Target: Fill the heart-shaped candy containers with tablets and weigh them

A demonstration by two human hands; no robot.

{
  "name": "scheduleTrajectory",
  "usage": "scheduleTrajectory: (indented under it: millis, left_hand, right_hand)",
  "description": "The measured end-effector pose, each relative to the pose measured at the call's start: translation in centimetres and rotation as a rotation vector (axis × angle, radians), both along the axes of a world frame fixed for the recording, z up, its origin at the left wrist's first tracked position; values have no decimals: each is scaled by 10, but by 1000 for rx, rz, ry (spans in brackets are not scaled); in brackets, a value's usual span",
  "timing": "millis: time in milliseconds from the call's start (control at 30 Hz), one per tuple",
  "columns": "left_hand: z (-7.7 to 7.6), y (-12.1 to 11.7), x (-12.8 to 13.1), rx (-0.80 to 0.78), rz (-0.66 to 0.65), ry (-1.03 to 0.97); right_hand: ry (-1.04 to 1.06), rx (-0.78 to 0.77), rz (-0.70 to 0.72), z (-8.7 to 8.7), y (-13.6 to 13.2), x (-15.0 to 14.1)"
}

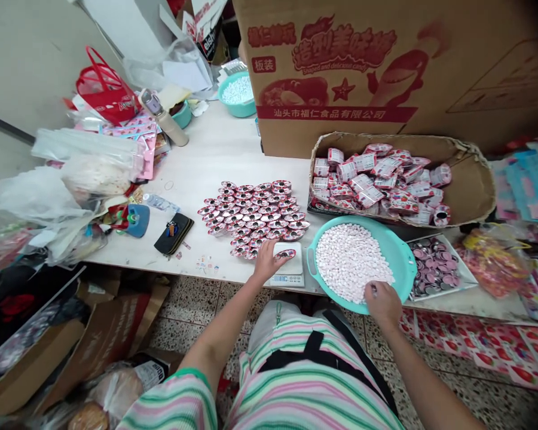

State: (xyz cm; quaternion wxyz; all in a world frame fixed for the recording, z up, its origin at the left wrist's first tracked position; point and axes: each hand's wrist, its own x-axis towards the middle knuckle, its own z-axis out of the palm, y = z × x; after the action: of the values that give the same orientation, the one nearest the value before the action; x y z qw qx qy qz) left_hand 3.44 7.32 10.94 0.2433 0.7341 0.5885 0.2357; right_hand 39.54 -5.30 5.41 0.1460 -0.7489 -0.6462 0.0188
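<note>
Item: one red-and-white printed candy packet (286, 255), over your digital scale (295, 267); your left hand (265, 263) beside it, grip uncertain. Left of and beyond scale: matching packets (251, 215), massed on counter (215, 149). Right of scale: turquoise basin (398, 260), pale candies (349, 257); your right hand (382, 301) curled, contents indiscernible.

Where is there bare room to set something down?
Free: between the beige cylindrical bottle, brown cardboard box and small reddish packs; also between those packs and the black rectangular pouch. Crowded: around the round turquoise plastic basin.
</note>
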Motion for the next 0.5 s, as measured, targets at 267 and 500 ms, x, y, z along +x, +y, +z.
scheduleTrajectory:
  millis: [267,500]
  left_hand:
    - [-3,-34,-28,-52,130,-50]
    - [-12,-28,-10,-57,92,-39]
  right_hand:
    - [8,-20,20,2,1,0]
    - [-4,-6,-1,5,1,-3]
